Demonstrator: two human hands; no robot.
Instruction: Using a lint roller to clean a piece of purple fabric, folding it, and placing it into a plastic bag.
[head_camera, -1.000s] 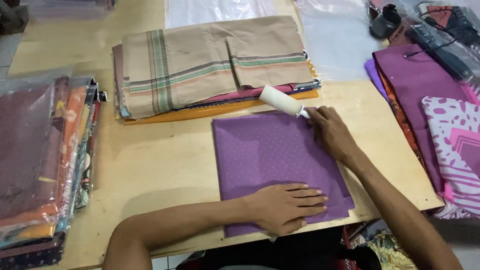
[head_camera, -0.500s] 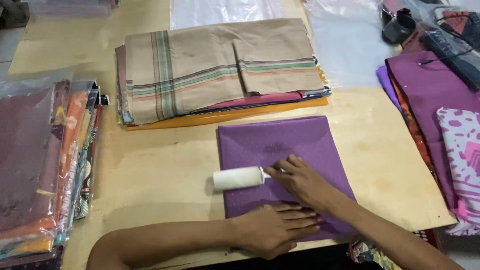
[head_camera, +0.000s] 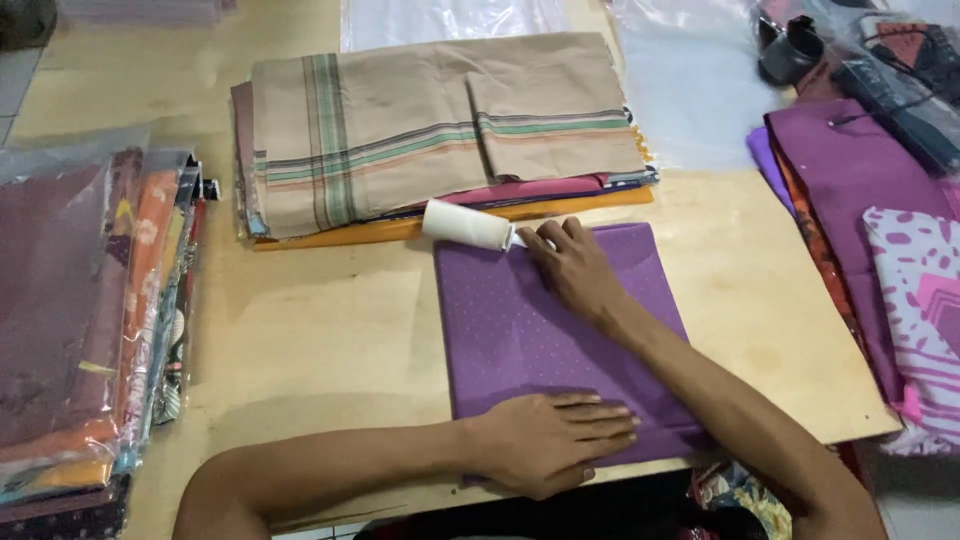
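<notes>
covering a pale wooden table (head_camera: 300, 330), folded cloths; left hand (head_camera: 550, 440) spread flat, right hand (head_camera: 575, 265) gripping lint roller (head_camera: 468, 224).

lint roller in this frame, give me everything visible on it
The lint roller is a white cylinder, apparently paper-wrapped, with a short white neck leading into a handle hidden in the right hand, which grips it. It lies nearly flat, angled slightly down to the right, at the top left corner of the folded purple cloth, close to the stack of folded fabrics behind it. The left hand presses flat on the cloth's near edge, not touching the roller.
</notes>
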